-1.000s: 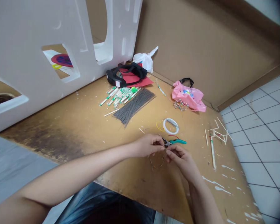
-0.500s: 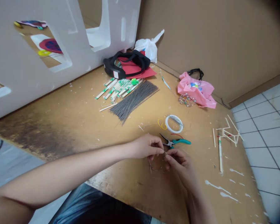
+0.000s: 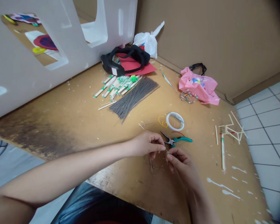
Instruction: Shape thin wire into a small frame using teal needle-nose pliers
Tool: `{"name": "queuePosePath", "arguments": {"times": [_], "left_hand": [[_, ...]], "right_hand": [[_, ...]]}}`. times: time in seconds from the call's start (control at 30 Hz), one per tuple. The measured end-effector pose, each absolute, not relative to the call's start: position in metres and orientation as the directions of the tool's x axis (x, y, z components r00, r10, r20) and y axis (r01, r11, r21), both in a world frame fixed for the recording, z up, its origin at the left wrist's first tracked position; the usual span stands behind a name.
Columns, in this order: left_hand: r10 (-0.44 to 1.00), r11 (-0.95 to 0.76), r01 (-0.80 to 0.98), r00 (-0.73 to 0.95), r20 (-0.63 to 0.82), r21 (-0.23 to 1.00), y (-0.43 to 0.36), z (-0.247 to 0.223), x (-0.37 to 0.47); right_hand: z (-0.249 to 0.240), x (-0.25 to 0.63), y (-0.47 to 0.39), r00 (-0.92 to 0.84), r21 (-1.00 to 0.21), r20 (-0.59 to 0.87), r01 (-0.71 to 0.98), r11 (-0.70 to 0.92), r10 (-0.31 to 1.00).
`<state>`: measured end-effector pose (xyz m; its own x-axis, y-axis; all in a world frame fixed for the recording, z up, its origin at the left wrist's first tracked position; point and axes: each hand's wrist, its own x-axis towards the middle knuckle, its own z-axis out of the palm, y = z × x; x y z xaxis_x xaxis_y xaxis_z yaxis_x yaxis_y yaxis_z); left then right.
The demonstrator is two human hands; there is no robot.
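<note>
Over the near part of the wooden table, my left hand (image 3: 151, 144) pinches a thin wire (image 3: 167, 151) between thumb and fingers. From the other side, my right hand (image 3: 179, 160) is closed on the same wire, its thumb and index finger pressed together. More fine wire dangles below my left hand, too thin to follow fully. Just beyond the fingertips lie pliers (image 3: 176, 140) with teal handles, their jaws apart. Past the pliers rest a white ring (image 3: 167, 121) with short grey wires inside it, a yellow wire loop (image 3: 162, 122) and a short red wire (image 3: 178, 133).
A bundle of grey wires (image 3: 134, 98) lies beside wrapped chopsticks (image 3: 116, 85). Behind them are a black headset (image 3: 112, 67), red paper (image 3: 140, 67) and a white bag (image 3: 149, 43). A pink bag (image 3: 196, 85) sits back right; a stick frame (image 3: 233, 132) lies at the right.
My hands have drawn slightly apart, so more of the wire shows between the fingertips. The whole view has shifted a little; the pliers and other table items stay in place.
</note>
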<state>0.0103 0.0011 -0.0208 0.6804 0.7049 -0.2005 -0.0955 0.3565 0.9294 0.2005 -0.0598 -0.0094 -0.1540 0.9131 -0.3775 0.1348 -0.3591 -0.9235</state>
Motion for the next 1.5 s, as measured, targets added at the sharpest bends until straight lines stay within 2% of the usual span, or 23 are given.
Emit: {"name": "queuePosePath", "arguments": {"times": [0.2,0.5,0.67,0.87,1.03,1.13,1.2,1.23,1.3,1.37,1.4,1.5], "left_hand": [[0.738,0.356,-0.154,0.651,-0.177,0.922,0.004,-0.020,0.009],[0.704,0.374,-0.120,0.682,-0.197,0.920,0.007,-0.017,0.006],[0.678,0.374,-0.074,0.702,-0.219,0.924,0.004,-0.017,0.005],[0.733,0.127,-0.007,0.675,-0.089,0.992,0.001,-0.024,0.009],[0.731,0.090,0.087,0.671,-0.125,0.992,0.004,-0.027,0.007],[0.739,0.102,0.099,0.659,-0.142,0.990,0.006,-0.024,0.006],[0.751,0.144,0.070,0.642,-0.155,0.987,0.007,-0.020,0.005],[0.762,0.168,0.047,0.627,-0.161,0.985,0.008,-0.018,0.005],[0.776,0.216,0.004,0.606,-0.174,0.976,0.010,-0.014,0.004],[0.790,0.249,-0.029,0.585,-0.186,0.968,0.013,-0.012,0.004],[0.795,0.261,-0.043,0.577,-0.189,0.964,0.014,-0.011,0.004],[0.805,0.287,-0.073,0.559,-0.199,0.955,0.017,-0.010,0.003]], "right_hand": [[-0.010,0.201,-0.058,-0.124,-0.924,-0.377,0.124,-0.363,0.918],[-0.010,0.206,-0.059,-0.118,-0.938,-0.337,0.124,-0.323,0.934],[-0.008,0.203,-0.058,-0.102,-0.933,-0.319,0.207,-0.294,0.942],[-0.009,0.194,-0.060,-0.113,-0.933,-0.302,0.241,-0.269,0.947],[-0.015,0.183,-0.061,-0.129,-0.918,-0.309,0.299,-0.260,0.942],[-0.012,0.190,-0.059,-0.136,-0.897,-0.248,0.405,-0.174,0.959],[-0.006,0.206,-0.055,-0.110,-0.824,-0.106,0.565,-0.026,0.988],[-0.002,0.216,-0.053,-0.105,-0.737,-0.024,0.674,0.053,0.994],[0.004,0.240,-0.049,-0.215,-0.465,0.088,0.854,0.231,0.973],[0.007,0.261,-0.046,-0.302,-0.212,0.061,0.928,0.308,0.951],[0.007,0.268,-0.044,-0.343,-0.132,0.009,0.931,0.341,0.939],[0.007,0.277,-0.040,-0.425,0.006,-0.081,0.904,0.427,0.901]]}}
